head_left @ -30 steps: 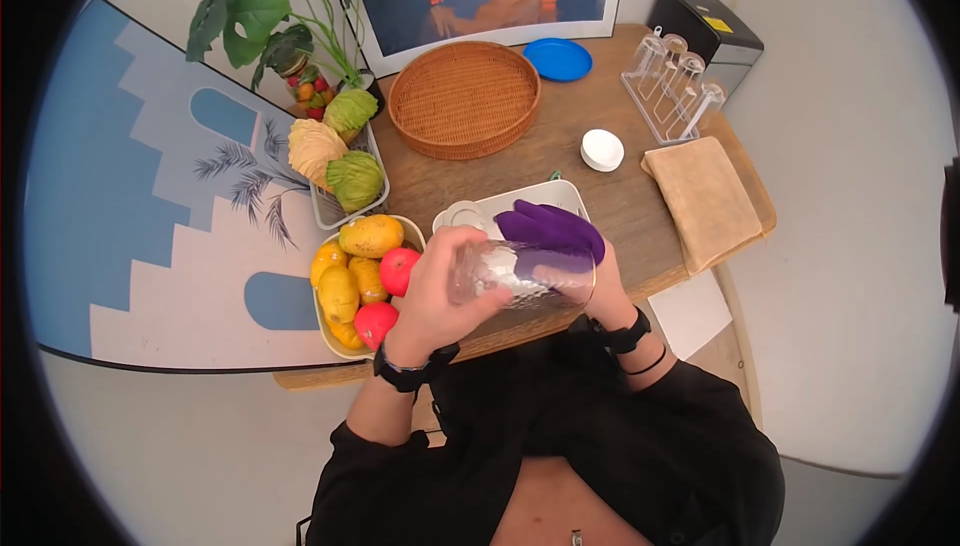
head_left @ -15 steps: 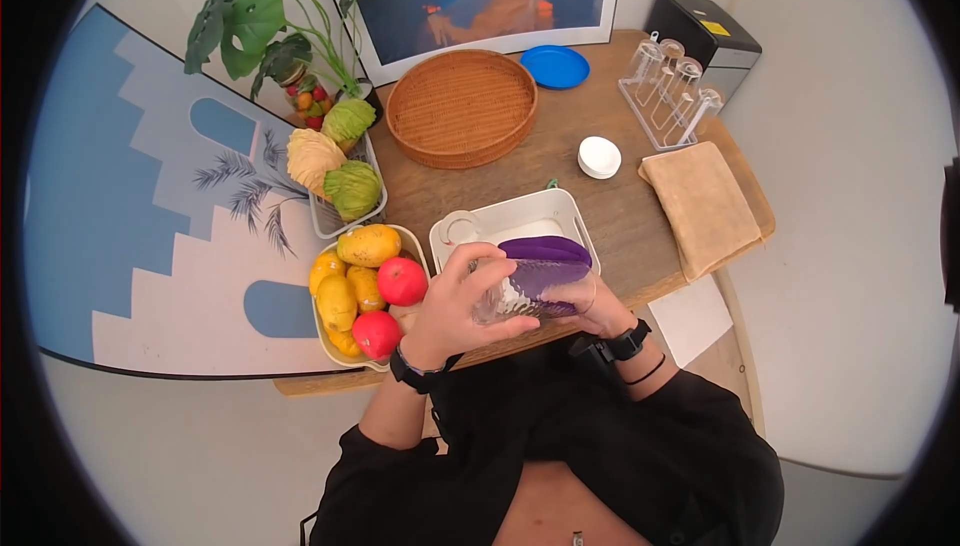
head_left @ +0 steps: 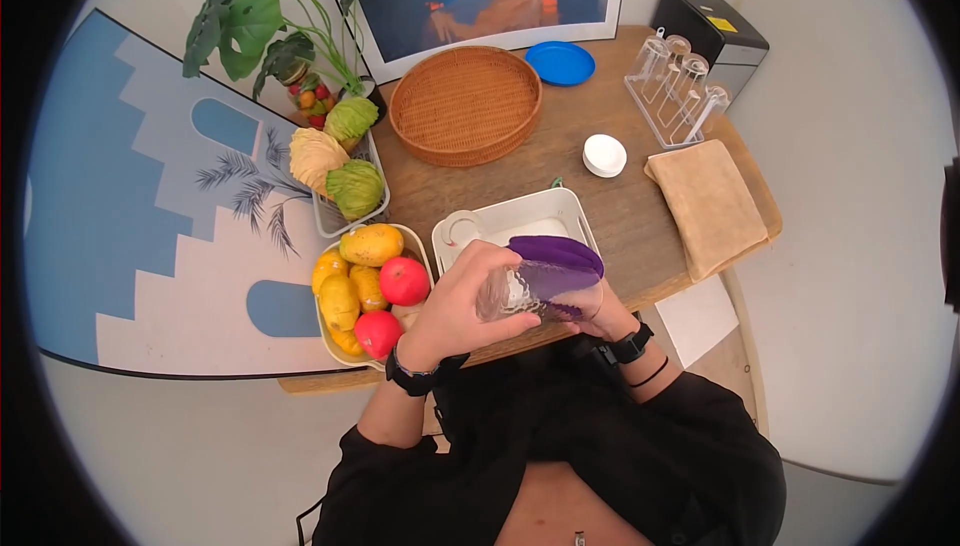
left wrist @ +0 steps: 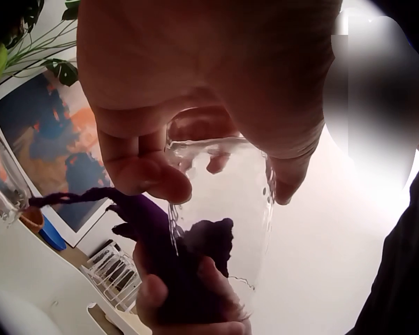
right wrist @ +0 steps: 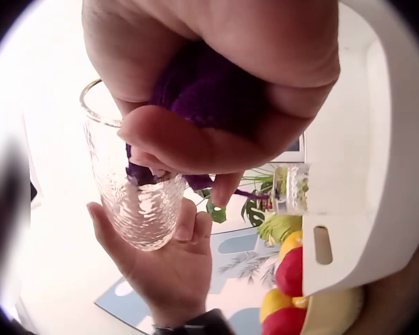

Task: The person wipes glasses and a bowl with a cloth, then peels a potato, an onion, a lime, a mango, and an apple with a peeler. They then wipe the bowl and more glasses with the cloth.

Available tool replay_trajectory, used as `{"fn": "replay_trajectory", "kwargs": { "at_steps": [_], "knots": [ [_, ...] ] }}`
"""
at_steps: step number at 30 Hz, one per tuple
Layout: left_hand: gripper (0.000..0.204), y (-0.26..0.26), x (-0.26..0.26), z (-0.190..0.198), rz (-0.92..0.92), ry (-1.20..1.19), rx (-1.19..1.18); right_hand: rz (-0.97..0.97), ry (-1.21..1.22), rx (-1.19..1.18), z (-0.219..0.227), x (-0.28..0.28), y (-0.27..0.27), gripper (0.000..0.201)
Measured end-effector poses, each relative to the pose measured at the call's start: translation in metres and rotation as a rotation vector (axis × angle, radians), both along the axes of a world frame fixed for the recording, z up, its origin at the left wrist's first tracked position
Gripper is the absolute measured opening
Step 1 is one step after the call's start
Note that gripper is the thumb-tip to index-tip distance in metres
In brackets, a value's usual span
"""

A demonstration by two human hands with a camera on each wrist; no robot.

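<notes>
A clear textured glass lies tilted sideways above the table's front edge, its base end gripped by the left hand. The right hand holds a bunched purple cloth at the glass's rim end. In the right wrist view, part of the cloth is inside the glass, and the right fingers curl round the rest. From the left wrist view, the left fingers and thumb stand on either side of the glass. Beyond the hands, a white tray has another clear glass at its left corner.
To the left are a basket of yellow and red fruit and a basket of leafy vegetables. Farther back stand a wicker tray, a blue plate, white bowls and a glass rack. A brown cloth lies right.
Compared with a second ago, the left hand and glass are slightly lower and farther right. The purple cloth has shifted lower against the glass, and the right hand has turned about its rim end.
</notes>
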State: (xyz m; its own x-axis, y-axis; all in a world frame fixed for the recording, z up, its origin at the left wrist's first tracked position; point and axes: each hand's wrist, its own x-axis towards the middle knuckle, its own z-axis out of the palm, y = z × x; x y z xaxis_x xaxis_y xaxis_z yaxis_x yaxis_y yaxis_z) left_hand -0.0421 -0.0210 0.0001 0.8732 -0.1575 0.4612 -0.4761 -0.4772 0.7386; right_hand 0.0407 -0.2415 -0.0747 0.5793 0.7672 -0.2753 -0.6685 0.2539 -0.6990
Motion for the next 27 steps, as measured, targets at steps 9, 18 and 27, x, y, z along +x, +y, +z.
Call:
{"fn": "replay_trajectory", "kwargs": {
  "at_steps": [9,18,27],
  "knots": [
    [0.061,-0.012,-0.002,0.0,0.126,0.078,-0.015,-0.033,-0.174,-0.099,0.0,0.01,-0.005,0.055],
    [0.053,0.0,0.003,-0.001,0.226,0.797,-0.393,-0.488,-1.371,-0.407,0.015,0.009,0.003,0.052],
    [0.057,-0.011,0.006,-0.006,0.161,-0.192,0.099,-0.116,-0.13,-0.158,0.012,-0.002,0.003,0.046]
  ]
}}
